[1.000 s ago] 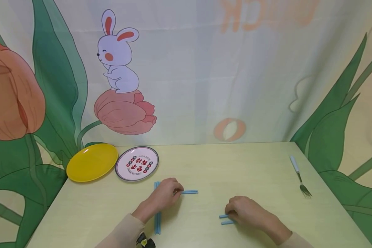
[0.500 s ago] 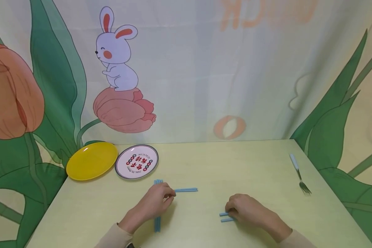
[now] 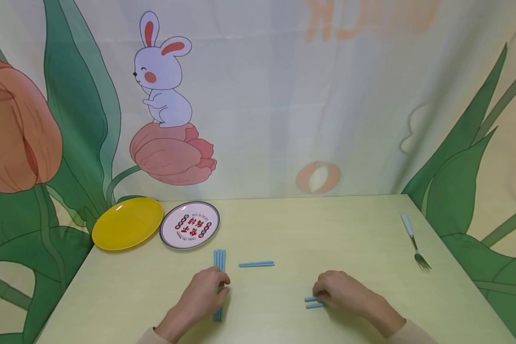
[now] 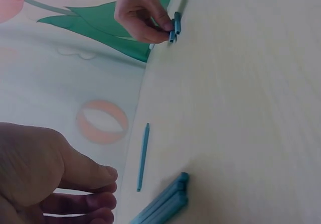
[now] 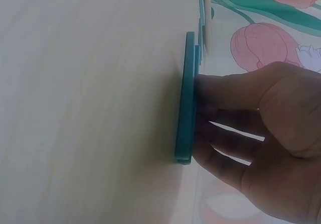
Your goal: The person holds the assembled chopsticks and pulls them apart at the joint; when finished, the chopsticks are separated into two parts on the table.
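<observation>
My left hand (image 3: 204,292) is over a bundle of long blue sticks (image 3: 220,258) lying lengthwise on the table, covering its middle. In the left wrist view its thumb and fingers are bent loosely, holding nothing, beside the end of the bundle (image 4: 168,204). A pair of thinner blue sticks (image 3: 256,263) lies crosswise to the right of the bundle. On the right side of the table my right hand (image 3: 346,292) pinches short blue sticks (image 3: 314,306) between thumb and fingers. The right wrist view shows them side by side at the fingertips, a thick stick (image 5: 186,98) nearest.
A yellow plate (image 3: 126,224) and a white plate with red lettering (image 3: 189,225) stand at the back left. A fork with a pale handle (image 3: 408,224) lies at the far right. A printed curtain (image 3: 258,119) hangs behind the table's back edge.
My left hand has let go of the thinner pair of sticks and drawn back left and toward me over the bundle. The right hand has stayed in place with its sticks.
</observation>
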The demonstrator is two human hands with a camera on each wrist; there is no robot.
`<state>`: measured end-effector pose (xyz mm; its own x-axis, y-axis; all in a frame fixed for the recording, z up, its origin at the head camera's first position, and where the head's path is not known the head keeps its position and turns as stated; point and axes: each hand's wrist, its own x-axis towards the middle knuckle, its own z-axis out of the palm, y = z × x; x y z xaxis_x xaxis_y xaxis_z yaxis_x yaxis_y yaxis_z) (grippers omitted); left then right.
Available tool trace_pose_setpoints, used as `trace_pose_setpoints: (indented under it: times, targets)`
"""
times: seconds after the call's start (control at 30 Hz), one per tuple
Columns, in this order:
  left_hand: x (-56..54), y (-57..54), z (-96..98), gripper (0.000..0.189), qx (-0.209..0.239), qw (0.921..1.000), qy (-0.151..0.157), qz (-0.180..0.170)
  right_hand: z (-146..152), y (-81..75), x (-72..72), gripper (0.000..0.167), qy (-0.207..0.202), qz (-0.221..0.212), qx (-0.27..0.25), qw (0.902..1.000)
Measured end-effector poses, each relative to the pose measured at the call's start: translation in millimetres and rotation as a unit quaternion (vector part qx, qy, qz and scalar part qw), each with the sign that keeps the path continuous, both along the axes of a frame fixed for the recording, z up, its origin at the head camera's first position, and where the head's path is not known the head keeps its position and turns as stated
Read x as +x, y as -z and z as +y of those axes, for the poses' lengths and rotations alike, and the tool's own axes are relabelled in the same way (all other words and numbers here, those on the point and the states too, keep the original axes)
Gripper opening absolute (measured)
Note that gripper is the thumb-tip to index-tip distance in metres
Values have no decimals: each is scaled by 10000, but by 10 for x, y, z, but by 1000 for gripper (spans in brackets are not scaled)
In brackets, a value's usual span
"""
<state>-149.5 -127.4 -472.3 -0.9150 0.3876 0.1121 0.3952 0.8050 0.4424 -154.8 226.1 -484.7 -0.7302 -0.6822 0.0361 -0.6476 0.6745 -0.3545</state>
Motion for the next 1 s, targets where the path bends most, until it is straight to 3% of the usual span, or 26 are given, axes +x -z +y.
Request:
trace_pose_setpoints:
  times: [0.27,0.47,1.0]
  targets:
    - [29,114,7,9,-290,9978,-510,-294,6,11,-12,11,6,-65,1,10000]
    - [23,119,13,13,-455,9944,-827,-474,12,9,-14,11,24,-77,-5,10000]
    - [7,187,32,24,-320,9896,-1043,-936,18,-7,-9,10,68,-167,-67,9998]
